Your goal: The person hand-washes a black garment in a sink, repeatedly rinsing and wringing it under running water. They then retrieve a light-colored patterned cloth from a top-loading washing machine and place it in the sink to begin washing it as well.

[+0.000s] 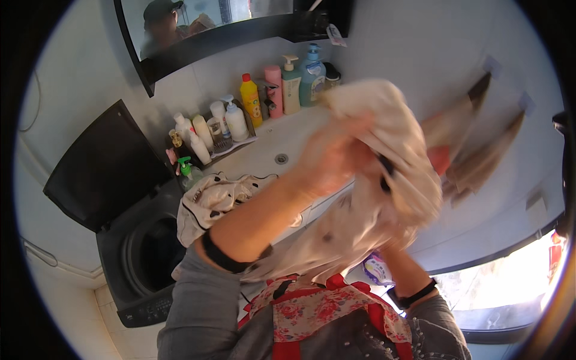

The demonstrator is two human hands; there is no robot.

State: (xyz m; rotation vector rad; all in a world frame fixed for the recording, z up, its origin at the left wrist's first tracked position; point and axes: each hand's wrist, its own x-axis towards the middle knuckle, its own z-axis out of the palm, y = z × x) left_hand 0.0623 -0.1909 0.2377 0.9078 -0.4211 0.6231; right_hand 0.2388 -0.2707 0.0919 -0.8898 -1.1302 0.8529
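Cream cloth with dark spots [330, 236], apparently a garment, hangs bunched in front of my chest, blurred by motion. My left hand [339, 155] reaches across from the left and grips its upper part. Into its lower right side goes my right forearm, and the cloth largely covers my right hand [389, 225], so its fingers cannot be made out. A second cream cloth with dark spots and dark piping [202, 204] lies crumpled at the left end of the white washbasin counter [310, 128]. The metal drain [281, 159] shows in the basin.
Pump bottles, a yellow bottle [251, 101] and a hairbrush [222, 146] line the counter's back. A top-loading washing machine [135, 256] stands at left, its dark lid [105, 166] raised. A framed mirror [216, 13] is above. Towels [488, 148] hang on the right wall.
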